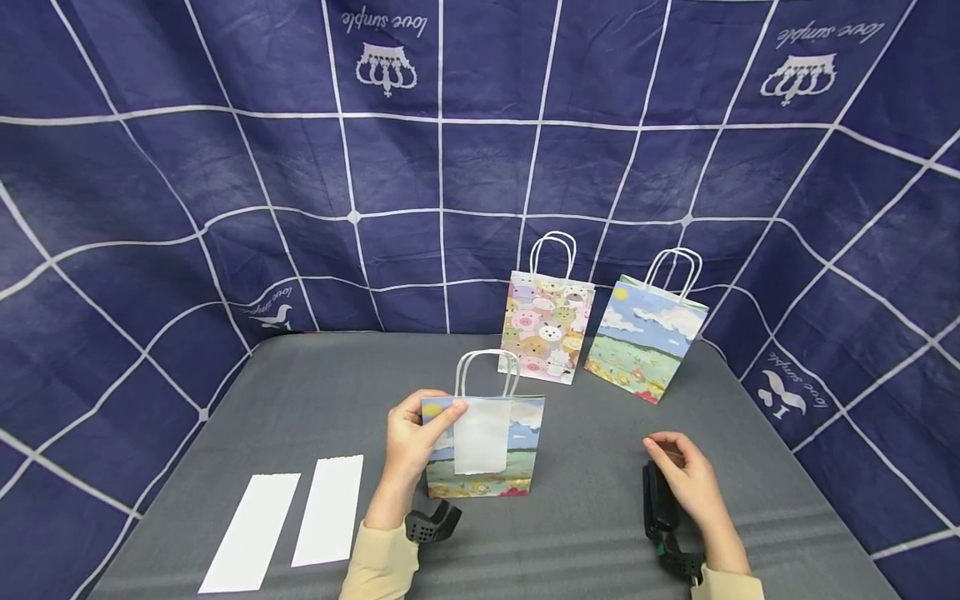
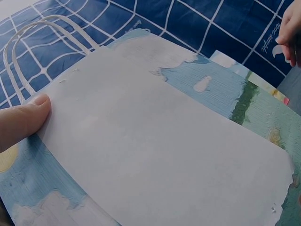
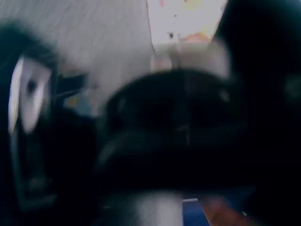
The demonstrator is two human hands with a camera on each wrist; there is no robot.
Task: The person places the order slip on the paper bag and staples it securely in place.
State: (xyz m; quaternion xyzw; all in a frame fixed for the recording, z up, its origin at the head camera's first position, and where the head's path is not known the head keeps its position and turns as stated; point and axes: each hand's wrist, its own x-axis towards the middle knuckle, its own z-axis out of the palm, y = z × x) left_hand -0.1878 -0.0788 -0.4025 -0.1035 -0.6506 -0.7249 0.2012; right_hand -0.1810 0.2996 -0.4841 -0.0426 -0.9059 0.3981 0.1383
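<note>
My left hand (image 1: 411,433) pinches a small paper gift bag (image 1: 483,487) and a white paper strip (image 1: 482,437) at the bag's top edge. The thumb (image 2: 28,115) lies on the strip's upper corner; the other fingers are hidden behind the bag. The strip covers the middle of the printed sky-and-meadow front, below white twisted handles (image 1: 487,358). Apart from the bag, on the right, my right hand (image 1: 686,475) curls over a long black object (image 1: 660,500). Dark and blurred, this object (image 3: 174,127) fills much of the right wrist view; I cannot tell its kind.
Two more white strips (image 1: 251,533) (image 1: 327,510) lie on the grey table (image 1: 352,367) left of my left arm. Farther back stand an animal-print gift bag (image 1: 546,329) and another meadow-print bag (image 1: 647,337). Blue grid-patterned cloth (image 1: 480,167) hangs behind and beside the table.
</note>
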